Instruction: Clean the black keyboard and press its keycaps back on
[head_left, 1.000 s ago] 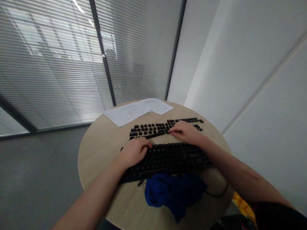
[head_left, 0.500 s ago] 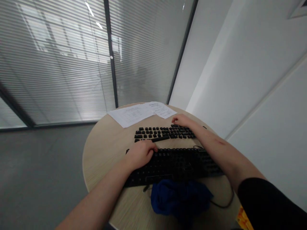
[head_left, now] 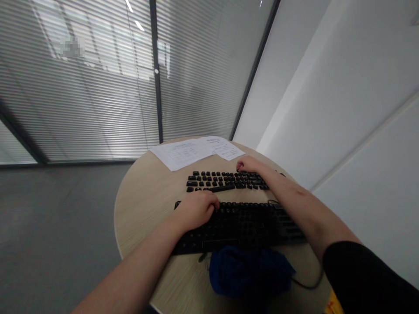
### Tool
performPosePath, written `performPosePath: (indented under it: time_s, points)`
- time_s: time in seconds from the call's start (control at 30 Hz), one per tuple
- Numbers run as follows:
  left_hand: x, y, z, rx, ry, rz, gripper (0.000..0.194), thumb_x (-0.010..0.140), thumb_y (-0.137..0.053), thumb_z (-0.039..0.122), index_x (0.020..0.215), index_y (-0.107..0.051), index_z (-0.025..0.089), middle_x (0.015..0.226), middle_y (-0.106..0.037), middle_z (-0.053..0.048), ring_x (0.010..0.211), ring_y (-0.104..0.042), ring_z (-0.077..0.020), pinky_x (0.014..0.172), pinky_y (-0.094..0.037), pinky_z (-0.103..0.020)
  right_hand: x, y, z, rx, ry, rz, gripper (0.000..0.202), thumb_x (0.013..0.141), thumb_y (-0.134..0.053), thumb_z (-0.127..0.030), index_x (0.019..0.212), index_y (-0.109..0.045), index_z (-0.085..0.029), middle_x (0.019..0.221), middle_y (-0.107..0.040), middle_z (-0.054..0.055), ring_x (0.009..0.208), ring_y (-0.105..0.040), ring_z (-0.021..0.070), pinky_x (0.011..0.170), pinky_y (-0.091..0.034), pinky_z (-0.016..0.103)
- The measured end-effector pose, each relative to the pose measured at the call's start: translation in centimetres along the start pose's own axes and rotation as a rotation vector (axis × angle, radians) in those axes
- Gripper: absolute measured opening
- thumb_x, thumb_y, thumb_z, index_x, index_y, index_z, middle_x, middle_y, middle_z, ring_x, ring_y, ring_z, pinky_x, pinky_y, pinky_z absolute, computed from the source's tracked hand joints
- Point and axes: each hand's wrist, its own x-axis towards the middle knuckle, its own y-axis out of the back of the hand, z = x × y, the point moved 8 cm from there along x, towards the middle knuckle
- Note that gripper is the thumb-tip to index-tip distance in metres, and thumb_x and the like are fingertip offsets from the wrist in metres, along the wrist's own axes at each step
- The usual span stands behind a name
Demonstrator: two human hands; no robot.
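Observation:
A black keyboard (head_left: pixel 242 226) lies across the round table, many of its sockets without keycaps. Over its upper left part rests my left hand (head_left: pixel 198 208), fingers curled down to the key rows; what lies under the fingertips is hidden. Beyond the keyboard, loose black keycaps (head_left: pixel 209 179) are spread in rows on the tabletop. My right hand (head_left: pixel 248 164) reaches to the far edge of these rows, thumb and fingers pinched together on a small dark keycap (head_left: pixel 238 170). My right forearm covers the right end of the keycap rows.
Printed paper sheets (head_left: pixel 186 152) lie at the back of the round table (head_left: pixel 140 196). In front of the keyboard sits a crumpled blue cloth (head_left: pixel 248 270), with a black cable (head_left: pixel 309 286) beside it. A glass partition with blinds (head_left: pixel 108 109) and a white wall (head_left: pixel 369 100) stand behind.
The view has shifted slightly. Both hands stay at nearly the same places, the left over the keyboard and the right at the far keycap row.

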Motion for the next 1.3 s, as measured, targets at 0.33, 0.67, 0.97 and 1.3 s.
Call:
performPosePath:
  time_s: [0.33, 0.67, 0.97, 1.3]
  points:
    - [0.1, 0.2, 0.1, -0.025, -0.007, 0.018, 0.031, 0.080, -0.050, 0.007, 0.090, -0.076, 0.022, 0.093, -0.074, -0.004, 0.090, -0.069, -0.0221, 0.089, -0.053, -0.037, -7.6, 5.0, -3.8, 0.143, 0.030, 0.283, 0.020, 0.088, -0.068, -0.025, 0.105, -0.077, -0.022, 0.104, -0.077, 0.004, 0.094, -0.068, 0.0182, 0.086, -0.050, 0.028]
    - [-0.1, 1.2, 0.3, -0.098, 0.008, 0.029, 0.032, 0.081, -0.047, 0.007, 0.092, -0.074, 0.022, 0.092, -0.074, -0.002, 0.088, -0.068, -0.0192, 0.088, -0.053, -0.036, -20.7, 1.1, -9.7, 0.502, 0.257, 0.246, 0.016, 0.088, -0.067, -0.026, 0.099, -0.079, -0.026, 0.096, -0.079, 0.002, 0.086, -0.071, 0.0180, 0.082, -0.053, 0.031]
    - [-0.1, 1.4, 0.0, -0.121, 0.035, 0.037, 0.032, 0.080, -0.047, 0.006, 0.090, -0.074, 0.020, 0.091, -0.074, -0.002, 0.088, -0.068, -0.0191, 0.089, -0.052, -0.036, -19.8, -1.1, -10.5, 0.477, 0.293, 0.193, 0.016, 0.086, -0.071, -0.020, 0.098, -0.080, -0.025, 0.093, -0.078, 0.003, 0.086, -0.071, 0.0199, 0.081, -0.053, 0.033]
    - [-0.1, 0.9, 0.2, -0.133, 0.027, 0.020, 0.034, 0.080, -0.046, 0.005, 0.095, -0.073, 0.020, 0.094, -0.075, -0.002, 0.089, -0.069, -0.0185, 0.089, -0.053, -0.037, -20.2, -1.0, -11.1, 0.507, 0.443, 0.229, 0.016, 0.090, -0.067, -0.021, 0.097, -0.080, -0.027, 0.102, -0.080, 0.002, 0.097, -0.073, 0.0210, 0.093, -0.054, 0.037]
